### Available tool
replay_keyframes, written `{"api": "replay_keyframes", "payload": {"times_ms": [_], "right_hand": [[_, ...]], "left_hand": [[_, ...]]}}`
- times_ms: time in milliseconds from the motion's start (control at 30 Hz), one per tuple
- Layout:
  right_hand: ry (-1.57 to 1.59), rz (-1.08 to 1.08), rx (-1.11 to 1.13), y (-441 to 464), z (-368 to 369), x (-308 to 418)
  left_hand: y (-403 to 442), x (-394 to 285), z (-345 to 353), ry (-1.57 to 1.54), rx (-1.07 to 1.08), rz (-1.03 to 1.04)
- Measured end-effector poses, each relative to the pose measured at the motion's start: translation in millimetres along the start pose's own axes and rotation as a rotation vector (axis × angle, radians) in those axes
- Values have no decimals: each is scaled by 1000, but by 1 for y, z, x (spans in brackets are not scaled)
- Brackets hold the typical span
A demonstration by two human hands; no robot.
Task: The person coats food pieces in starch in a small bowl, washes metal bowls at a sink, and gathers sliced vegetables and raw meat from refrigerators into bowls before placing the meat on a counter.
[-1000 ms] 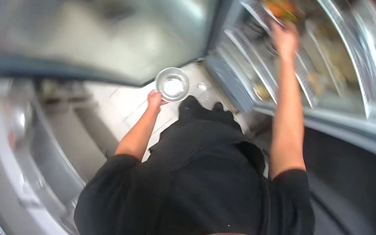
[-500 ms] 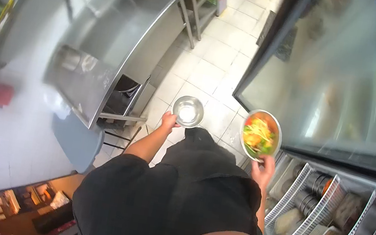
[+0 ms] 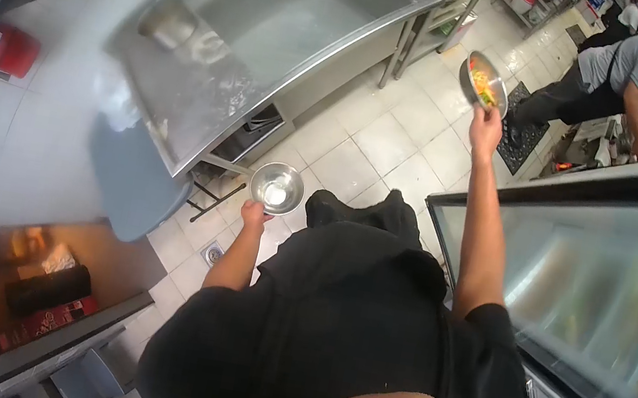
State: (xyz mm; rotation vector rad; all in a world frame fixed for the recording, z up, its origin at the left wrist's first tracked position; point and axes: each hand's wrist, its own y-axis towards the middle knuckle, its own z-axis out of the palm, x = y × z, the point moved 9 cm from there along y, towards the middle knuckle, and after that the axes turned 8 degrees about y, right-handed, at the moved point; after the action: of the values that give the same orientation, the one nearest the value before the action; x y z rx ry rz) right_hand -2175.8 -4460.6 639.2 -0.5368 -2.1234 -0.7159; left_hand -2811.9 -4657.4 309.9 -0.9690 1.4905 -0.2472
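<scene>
My left hand point(image 3: 255, 214) grips the rim of a small metal bowl point(image 3: 277, 189), held over the floor beside the sink bench. Only a bright glare shows inside that bowl. Stretched far forward, my right hand point(image 3: 485, 126) is closed on the near rim of a second metal mixing bowl point(image 3: 472, 80). Sliced vegetables point(image 3: 484, 86) in yellow, orange, red and green lie in this one, which tilts toward me.
A steel sink point(image 3: 300, 10) with a draining bench stands ahead left. The glass fridge door point(image 3: 575, 284) hangs open at right. Beyond it another person point(image 3: 618, 76) bends at a cooking station near a black floor mat point(image 3: 524, 145). A red extinguisher point(image 3: 14, 52) is far left.
My right hand has carried the vegetable bowl from beside the open fridge to far forward. The left bowl has shifted slightly left in view. My view has turned, bringing the other person into sight.
</scene>
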Motion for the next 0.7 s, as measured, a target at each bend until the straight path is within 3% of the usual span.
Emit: {"api": "replay_keyframes", "payload": {"times_ms": [67,133,200,300,500,700], "right_hand": [[-17,-16,-51,55,21,1],[-114,15,-67,115,50,-7],[-185,70,-40,177,80,-17],[-248,140,5,257,125,-35],[-297,180,21,415,213,-59],[-328,94,24,536,307,-72]], "left_hand": [[17,11,-13,445,57,147],[26,16,-10,1274,106,402],[24,24,-11,1542,92,468],[19,22,-27,1286,-33,323],[-3,-5,-34,323,-328,-28],[9,-76,4,53,-431,-75]]}}
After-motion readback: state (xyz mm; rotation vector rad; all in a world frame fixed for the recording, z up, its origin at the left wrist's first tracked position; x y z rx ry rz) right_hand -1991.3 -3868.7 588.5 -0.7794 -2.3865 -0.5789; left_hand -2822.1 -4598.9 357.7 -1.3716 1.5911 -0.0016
